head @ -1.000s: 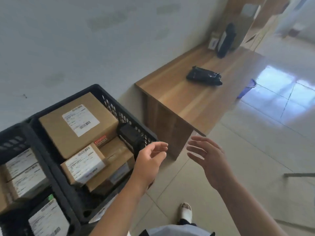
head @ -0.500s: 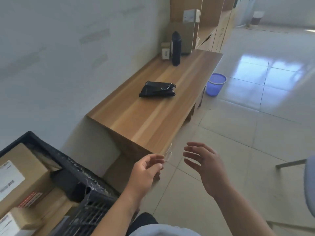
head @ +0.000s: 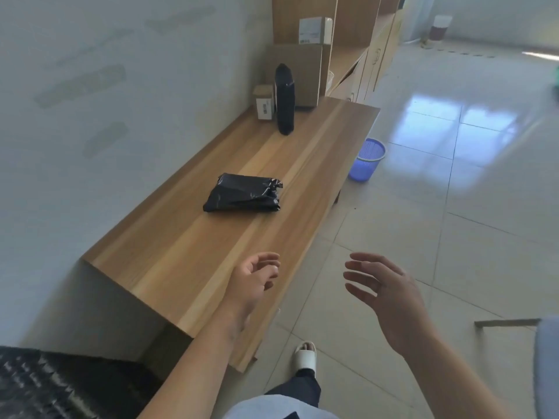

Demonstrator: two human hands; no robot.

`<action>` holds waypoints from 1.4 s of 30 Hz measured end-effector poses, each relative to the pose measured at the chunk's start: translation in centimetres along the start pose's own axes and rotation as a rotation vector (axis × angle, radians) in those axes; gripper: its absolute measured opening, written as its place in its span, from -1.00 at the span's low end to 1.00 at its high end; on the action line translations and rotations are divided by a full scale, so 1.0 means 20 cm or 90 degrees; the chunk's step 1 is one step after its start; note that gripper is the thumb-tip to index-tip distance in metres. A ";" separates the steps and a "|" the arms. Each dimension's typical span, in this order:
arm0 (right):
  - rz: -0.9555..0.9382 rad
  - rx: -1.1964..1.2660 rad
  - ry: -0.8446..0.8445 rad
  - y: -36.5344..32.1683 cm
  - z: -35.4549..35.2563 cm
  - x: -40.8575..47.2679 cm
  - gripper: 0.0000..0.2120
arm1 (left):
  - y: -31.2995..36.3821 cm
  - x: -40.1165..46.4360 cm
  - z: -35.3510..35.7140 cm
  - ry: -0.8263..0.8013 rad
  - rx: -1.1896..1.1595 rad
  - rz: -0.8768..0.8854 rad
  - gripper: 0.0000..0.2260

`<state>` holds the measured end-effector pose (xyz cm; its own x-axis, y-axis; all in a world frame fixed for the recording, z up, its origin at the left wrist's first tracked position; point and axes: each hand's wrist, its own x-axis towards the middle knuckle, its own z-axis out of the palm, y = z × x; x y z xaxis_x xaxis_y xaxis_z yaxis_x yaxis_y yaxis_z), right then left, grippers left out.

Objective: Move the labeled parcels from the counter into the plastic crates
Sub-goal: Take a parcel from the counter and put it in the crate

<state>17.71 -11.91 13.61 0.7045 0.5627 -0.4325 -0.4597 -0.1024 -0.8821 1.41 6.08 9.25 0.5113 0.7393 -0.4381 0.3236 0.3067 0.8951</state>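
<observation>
Nearest, bottom left corner: black plastic crate (head: 45,385), only a piece of its lattice wall in view; I cannot see its contents from here.

Below centre: one foot in a white slipper (head: 305,355) on the tiled floor (head: 453,237), dark trouser leg above it.

Left hand (head: 252,284): held over the near end of the tabletop (head: 181,267), fingers loosely curled, grasping nothing, not touching the wood as far as I can tell.

Right hand (head: 384,293): held over the floor just off the tabletop's front edge, fingers spread and relaxed, released, holding nothing.

Right edge: a grey metal bar (head: 508,322) low over the floor and a blurred blue-grey shape beside it; I cannot identify either.

Middle of the tabletop: one black wrapped parcel (head: 243,193), lying flat, well apart from both hands. No label is legible on it from my view.

Floor beside the tabletop's front edge: blue mesh basket (head: 366,160), upright.

Far end of the tabletop: a tall black parcel (head: 284,99) standing upright; touching or just beside it on the left, a small box (head: 264,104) with a white label; behind both, a plain cardboard box (head: 305,75) with a white box (head: 314,30) stacked on top.

Beyond: wooden cabinets (head: 363,55) along the wall.
</observation>
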 end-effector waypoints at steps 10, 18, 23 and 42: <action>0.061 -0.009 0.024 -0.25 -0.04 0.56 -0.75 | 0.12 1.00 0.11 0.084 -0.294 -0.304 -0.58; 0.164 -0.033 0.008 -0.33 0.06 1.04 -0.78 | 0.18 1.45 0.09 0.236 -0.375 -0.400 -0.34; 0.196 -0.069 -0.081 -0.47 0.18 1.46 -0.80 | 0.14 1.59 0.05 0.326 -0.373 -0.423 -0.56; -0.652 -0.824 -0.736 -0.54 0.89 2.06 -0.18 | 0.73 1.27 0.20 0.468 -0.608 -0.178 -0.81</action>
<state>42.10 27.03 8.55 -0.4510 0.8909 0.0542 0.7637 0.4166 -0.4932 22.30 26.85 10.84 -0.1497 0.6448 -0.7496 -0.5178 0.5947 0.6150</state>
